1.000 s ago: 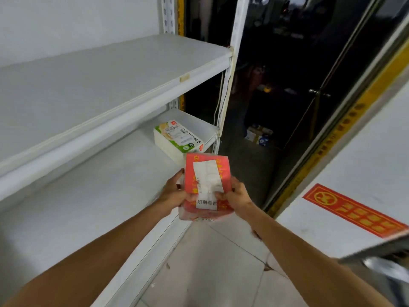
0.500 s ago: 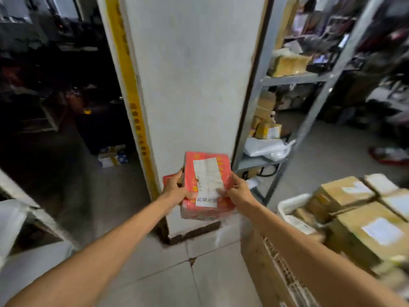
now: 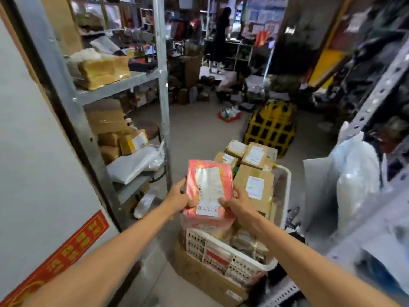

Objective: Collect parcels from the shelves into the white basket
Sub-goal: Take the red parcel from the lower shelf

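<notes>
Overhead, the flat red plastic-wrapped parcel (image 3: 209,191) with white paper labels hung above the near end of the white perforated plastic basket (image 3: 230,260) of brown cardboard boxes (image 3: 254,185), gripped at its lower edges between the left hand (image 3: 179,199) and right hand (image 3: 240,206).

Goods by number
One red parcel (image 3: 209,191), one white basket (image 3: 243,269), four labelled cardboard boxes (image 3: 254,185) atop it, one yellow-and-black crate (image 3: 271,127).
</notes>
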The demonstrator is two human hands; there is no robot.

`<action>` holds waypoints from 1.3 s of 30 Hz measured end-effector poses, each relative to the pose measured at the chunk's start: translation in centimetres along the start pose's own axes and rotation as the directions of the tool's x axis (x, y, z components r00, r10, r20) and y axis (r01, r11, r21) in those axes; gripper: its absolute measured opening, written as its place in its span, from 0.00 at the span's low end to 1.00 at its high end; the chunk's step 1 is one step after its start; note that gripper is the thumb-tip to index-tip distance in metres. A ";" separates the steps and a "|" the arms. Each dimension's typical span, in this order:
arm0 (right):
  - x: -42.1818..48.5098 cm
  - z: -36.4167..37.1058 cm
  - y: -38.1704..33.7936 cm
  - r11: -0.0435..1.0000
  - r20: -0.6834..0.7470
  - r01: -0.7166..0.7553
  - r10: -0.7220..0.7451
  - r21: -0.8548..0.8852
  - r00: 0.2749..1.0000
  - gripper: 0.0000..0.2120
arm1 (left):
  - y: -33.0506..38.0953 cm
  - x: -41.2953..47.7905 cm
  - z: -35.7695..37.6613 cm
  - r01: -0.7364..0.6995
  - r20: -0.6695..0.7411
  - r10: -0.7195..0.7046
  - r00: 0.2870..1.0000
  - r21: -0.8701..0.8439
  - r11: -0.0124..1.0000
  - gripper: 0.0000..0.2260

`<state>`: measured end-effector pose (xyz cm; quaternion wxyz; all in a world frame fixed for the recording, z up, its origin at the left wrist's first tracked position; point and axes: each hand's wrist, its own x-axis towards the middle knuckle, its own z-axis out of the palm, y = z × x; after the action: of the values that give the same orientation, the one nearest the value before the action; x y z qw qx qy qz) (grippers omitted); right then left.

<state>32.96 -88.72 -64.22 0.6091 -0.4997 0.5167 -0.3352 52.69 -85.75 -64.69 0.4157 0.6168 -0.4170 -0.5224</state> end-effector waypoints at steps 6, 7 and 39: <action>4.8 -3.2 -0.3 0.997 -0.257 -0.037 0.053 0.068 0.965 0.21 | 2.8 10.0 2.7 -0.013 0.231 -0.003 0.973 0.067 0.998 0.33; 5.5 -3.6 -0.5 0.997 -0.291 -0.035 0.056 0.074 0.955 0.22 | 3.4 11.3 3.2 -0.014 0.262 -0.007 0.965 0.076 0.997 0.32; 19.8 -14.8 2.1 0.965 -0.462 -0.250 0.257 0.077 0.849 0.29 | 1.1 30.0 13.2 0.112 0.438 -0.142 0.888 0.093 0.989 0.39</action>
<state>23.20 -110.32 -71.52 0.5085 -0.3270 0.7074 -0.3661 42.69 -115.63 -73.98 0.2545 0.5209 -0.4762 -0.6612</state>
